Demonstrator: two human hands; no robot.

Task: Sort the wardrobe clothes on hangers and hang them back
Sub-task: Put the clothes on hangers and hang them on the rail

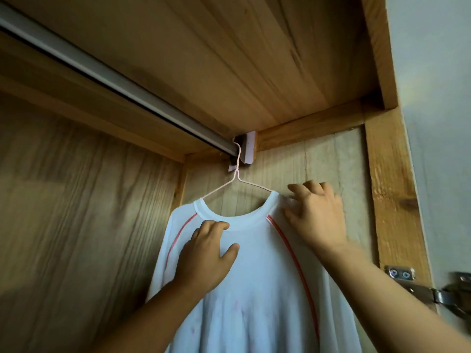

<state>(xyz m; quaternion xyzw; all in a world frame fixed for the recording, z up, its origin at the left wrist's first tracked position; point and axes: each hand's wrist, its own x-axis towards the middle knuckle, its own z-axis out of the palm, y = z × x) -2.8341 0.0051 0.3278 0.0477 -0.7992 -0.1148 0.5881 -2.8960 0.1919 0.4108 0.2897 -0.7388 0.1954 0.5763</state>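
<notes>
shirt [254, 276]: white, round neck, a thin red line down each shoulder seam; hangs on the hanger at the right end of the rail, close against the wardrobe's right side panel; front faces the camera, lower part runs out of view at the bottom edge.
hanger [229, 186]: thin pale pink wire; hook over the rail right beside the bracket, both arms slipping into the shirt's neck opening.
rail [107, 75]: grey metal bar, running from the upper left corner down to the bracket under the wooden top board.
bracket [246, 147]: small pale block holding the rail's right end, fixed to the side panel.
left hand [209, 256]: laid on the shirt's chest just below the collar; fingers bent with tips on the collar band, thumb spread to the right on the cloth; pressing rather than gripping, no fold of cloth seen caught.
right hand [316, 215]: on the shirt's right shoulder by the collar; fingers curled onto the shoulder cloth, tips at the hanger's arm; cannot tell whether cloth is pinched or only touched.
side panel [318, 159]: pale wood, directly behind the shirt.
hinge [418, 286]: metal, on the wardrobe frame at lower right, apart from both hands.
</notes>
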